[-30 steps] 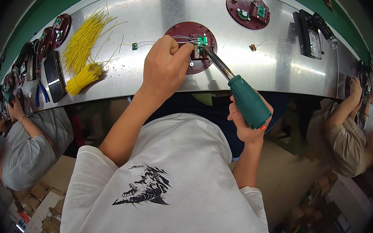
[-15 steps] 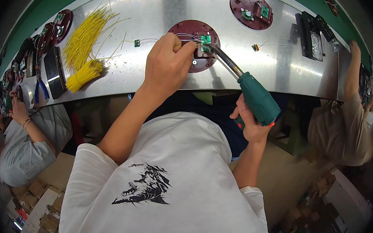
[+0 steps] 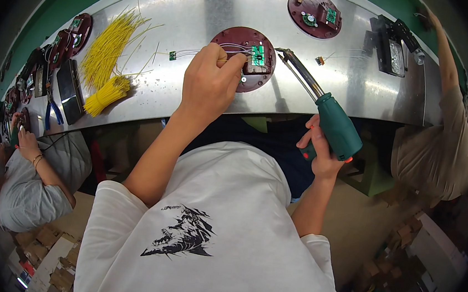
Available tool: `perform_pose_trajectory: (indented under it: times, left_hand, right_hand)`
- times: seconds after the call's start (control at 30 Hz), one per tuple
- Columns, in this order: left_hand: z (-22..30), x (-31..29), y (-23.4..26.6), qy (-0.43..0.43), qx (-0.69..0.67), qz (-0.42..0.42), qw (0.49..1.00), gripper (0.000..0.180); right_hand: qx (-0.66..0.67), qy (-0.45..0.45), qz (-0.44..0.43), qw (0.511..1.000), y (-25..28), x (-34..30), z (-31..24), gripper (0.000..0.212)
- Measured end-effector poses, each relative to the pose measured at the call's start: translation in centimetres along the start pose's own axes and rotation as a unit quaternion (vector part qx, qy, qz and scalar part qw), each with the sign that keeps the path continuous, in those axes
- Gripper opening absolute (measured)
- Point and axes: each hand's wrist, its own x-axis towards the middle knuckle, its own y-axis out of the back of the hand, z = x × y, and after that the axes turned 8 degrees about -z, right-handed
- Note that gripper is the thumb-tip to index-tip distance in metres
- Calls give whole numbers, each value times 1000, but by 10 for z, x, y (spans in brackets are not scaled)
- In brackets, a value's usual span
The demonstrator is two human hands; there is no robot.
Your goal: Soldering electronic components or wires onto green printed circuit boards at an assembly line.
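On the metal bench lies a round maroon plate [image 3: 233, 36] carrying a green circuit board [image 3: 258, 55]. My left hand [image 3: 211, 77] is over the plate's left part, thumb and forefinger pinched on a thin wire [image 3: 225, 60] beside the board. Pale wires run left from there to a small green board [image 3: 172, 55]. In my right hand [image 3: 325, 154] is a green-handled soldering gun [image 3: 337, 124], fingers around its grip. Its dark tip is just right of the plate's edge, apart from the board.
Yellow wires [image 3: 106, 48] lie loose and bundled [image 3: 106, 95] at left, near a black box [image 3: 69, 95] and blue-handled pliers [image 3: 52, 110]. Another maroon plate [image 3: 298, 15] sits far right, near a small wired part [image 3: 320, 60] and a black device [image 3: 390, 45]. People work on both sides.
The soldering gun's tip has come away from the circuit board, moving right with my right hand. My left hand has stayed in place. The person at right has shifted an arm.
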Motion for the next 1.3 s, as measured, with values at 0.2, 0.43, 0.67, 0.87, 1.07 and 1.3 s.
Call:
perform_pose_trajectory:
  times: [0.2,0.43,0.67,0.87,1.07,1.3]
  left_hand:
    - [0,0,2,-2,6,3,1000,21]
    - [3,-2,1,-3,0,3,1000,20]
    - [5,3,3,-19,8,11,1000,18]
    - [12,3,9,-27,12,20,999,18]
    - [14,-7,18,-69,41,81,994,27]
    - [38,28,34,-42,83,13,996,42]
  right_hand:
    - [25,-4,43,999,-2,-1,2,30]
    - [51,-1,74,996,0,-2,6,27]
    - [45,8,77,996,2,-2,6,27]
    - [74,20,114,991,4,-8,9,26]
    - [89,26,131,987,9,-7,13,24]
    - [102,57,185,976,25,-1,1,23]
